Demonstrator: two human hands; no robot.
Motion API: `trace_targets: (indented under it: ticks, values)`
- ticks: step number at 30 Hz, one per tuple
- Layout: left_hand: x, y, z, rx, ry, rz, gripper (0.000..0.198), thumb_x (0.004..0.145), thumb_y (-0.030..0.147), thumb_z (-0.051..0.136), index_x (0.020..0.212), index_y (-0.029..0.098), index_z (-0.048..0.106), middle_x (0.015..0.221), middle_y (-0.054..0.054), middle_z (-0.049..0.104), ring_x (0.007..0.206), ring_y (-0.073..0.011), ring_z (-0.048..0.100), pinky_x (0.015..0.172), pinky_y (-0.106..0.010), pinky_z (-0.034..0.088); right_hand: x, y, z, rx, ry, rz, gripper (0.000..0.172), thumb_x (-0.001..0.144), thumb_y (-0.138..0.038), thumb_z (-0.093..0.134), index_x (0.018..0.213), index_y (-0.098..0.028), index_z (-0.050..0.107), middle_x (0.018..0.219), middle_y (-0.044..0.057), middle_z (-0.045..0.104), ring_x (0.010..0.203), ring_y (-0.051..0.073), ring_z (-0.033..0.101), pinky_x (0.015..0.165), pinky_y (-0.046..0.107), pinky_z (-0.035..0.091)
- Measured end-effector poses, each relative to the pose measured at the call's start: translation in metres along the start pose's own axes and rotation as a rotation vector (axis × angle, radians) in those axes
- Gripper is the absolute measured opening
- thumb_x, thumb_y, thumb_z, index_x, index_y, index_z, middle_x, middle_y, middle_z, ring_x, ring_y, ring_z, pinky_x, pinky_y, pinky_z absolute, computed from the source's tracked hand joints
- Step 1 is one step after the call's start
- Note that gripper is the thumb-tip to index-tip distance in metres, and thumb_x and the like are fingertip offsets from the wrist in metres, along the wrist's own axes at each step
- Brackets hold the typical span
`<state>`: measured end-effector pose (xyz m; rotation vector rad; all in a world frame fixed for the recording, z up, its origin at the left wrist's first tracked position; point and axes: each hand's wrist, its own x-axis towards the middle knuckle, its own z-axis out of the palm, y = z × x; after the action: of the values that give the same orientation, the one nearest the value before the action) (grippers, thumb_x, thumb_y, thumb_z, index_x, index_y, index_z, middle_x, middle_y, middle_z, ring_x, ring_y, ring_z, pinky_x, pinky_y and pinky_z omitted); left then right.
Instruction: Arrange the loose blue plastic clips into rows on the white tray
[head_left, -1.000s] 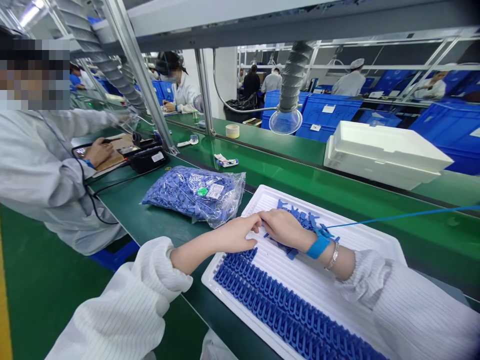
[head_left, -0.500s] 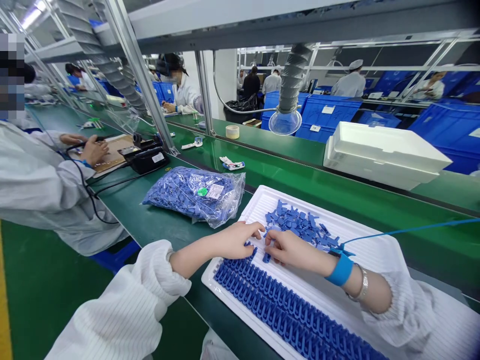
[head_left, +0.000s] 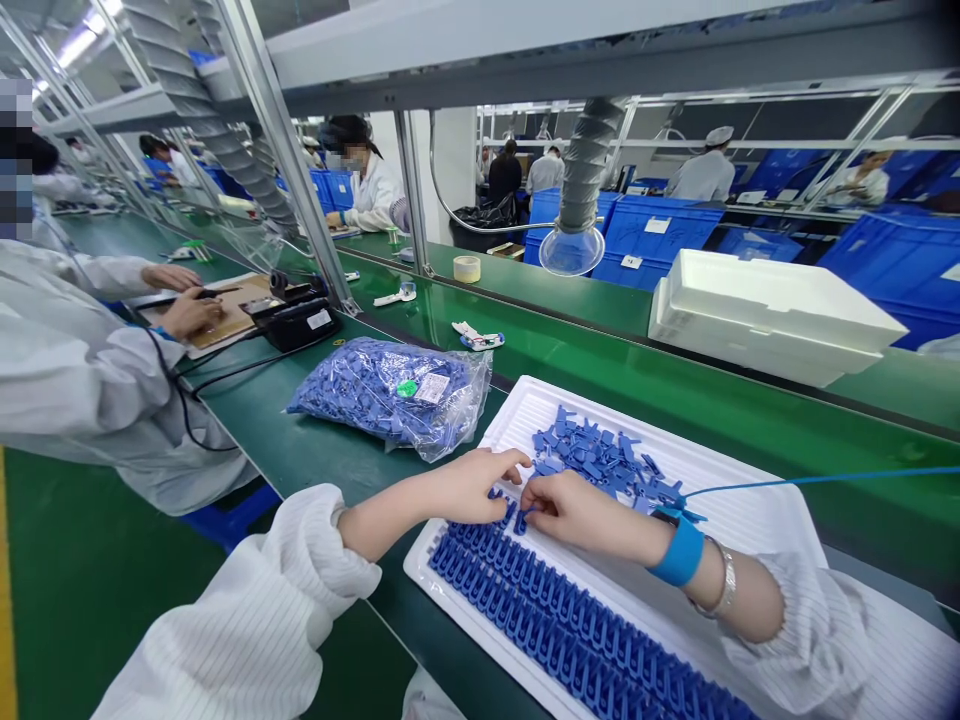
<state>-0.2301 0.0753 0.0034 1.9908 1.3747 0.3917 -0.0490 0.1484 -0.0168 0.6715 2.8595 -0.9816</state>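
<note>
Hands [head_left: 517, 490] on blue clips [head_left: 517, 518], white tray [head_left: 750, 505]

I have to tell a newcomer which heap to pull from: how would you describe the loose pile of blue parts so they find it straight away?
Start at the white ribbed tray on the green bench. The loose pile of blue parts lies on its far half, just beyond the left hand and right hand. Unlike the neat rows of blue parts along the near edge, or the sealed bag beside the tray, it is jumbled and unwrapped.

From my feed the green counter [head_left: 315, 440] carries a white ribbed tray [head_left: 750, 505], a clear bag of blue parts [head_left: 394, 392] just left of it, plus a black device [head_left: 296, 318] and a brown board [head_left: 225, 315] further along
</note>
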Motion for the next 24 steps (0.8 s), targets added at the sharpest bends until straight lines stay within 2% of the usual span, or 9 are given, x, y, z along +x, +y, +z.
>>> trace_targets:
  ticks: [3,6,11,14,21,24]
  values:
    - [0.002,-0.001,0.002,-0.007,-0.007,0.032,0.059,0.068,0.014,0.051,0.125,0.022,0.040,0.109,-0.006,0.061,0.104,-0.0246,0.053,0.088,-0.034,0.043,-0.001,-0.003,0.002,0.009,0.011,-0.008,0.016,0.074,-0.007,0.049,0.087,-0.015,0.054,0.068,-0.001,0.062,0.058,0.011,0.054,0.054,0.020,0.038]
    - [0.004,-0.001,0.004,-0.014,-0.013,0.033,0.070,0.068,0.017,0.053,0.134,0.021,0.031,0.112,-0.007,0.060,0.106,-0.0263,0.051,0.092,-0.037,0.040,-0.003,-0.007,-0.004,-0.017,0.008,-0.001,0.023,0.073,-0.004,0.047,0.093,-0.014,0.051,0.072,0.001,0.063,0.059,0.012,0.056,0.054,0.020,0.040]
    - [0.010,0.000,0.007,-0.046,-0.046,0.023,0.087,0.070,0.019,0.055,0.143,0.024,0.008,0.116,-0.008,0.059,0.110,-0.0258,0.050,0.093,-0.037,0.040,-0.008,-0.001,-0.032,-0.169,0.058,0.044,0.017,0.075,-0.004,0.045,0.083,-0.015,0.056,0.070,0.002,0.062,0.060,0.014,0.054,0.057,0.023,0.036]
    - [0.014,-0.001,0.011,-0.063,-0.073,0.030,0.090,0.072,0.022,0.058,0.144,0.026,0.004,0.113,-0.005,0.062,0.108,-0.0245,0.052,0.099,-0.041,0.035,-0.009,0.008,-0.043,-0.273,0.112,0.079,0.014,0.079,-0.009,0.045,0.079,-0.016,0.057,0.070,0.003,0.061,0.062,0.015,0.053,0.058,0.025,0.034]
    - [0.020,-0.005,0.021,-0.042,-0.066,0.013,0.098,0.072,0.019,0.059,0.142,0.025,-0.010,0.100,-0.001,0.066,0.106,-0.0226,0.053,0.104,-0.044,0.029,0.001,0.012,-0.029,-0.405,0.163,0.109,0.015,0.082,-0.014,0.045,0.081,-0.015,0.060,0.082,0.007,0.062,0.074,0.019,0.057,0.060,0.026,0.034]
    - [0.021,-0.003,0.022,-0.019,-0.071,0.005,0.102,0.072,0.018,0.060,0.141,0.024,-0.015,0.101,-0.002,0.065,0.101,-0.0198,0.057,0.109,-0.049,0.019,0.005,0.008,-0.020,-0.417,0.140,0.051,0.017,0.081,-0.011,0.048,0.087,-0.016,0.062,0.095,0.008,0.060,0.085,0.019,0.056,0.065,0.025,0.037]
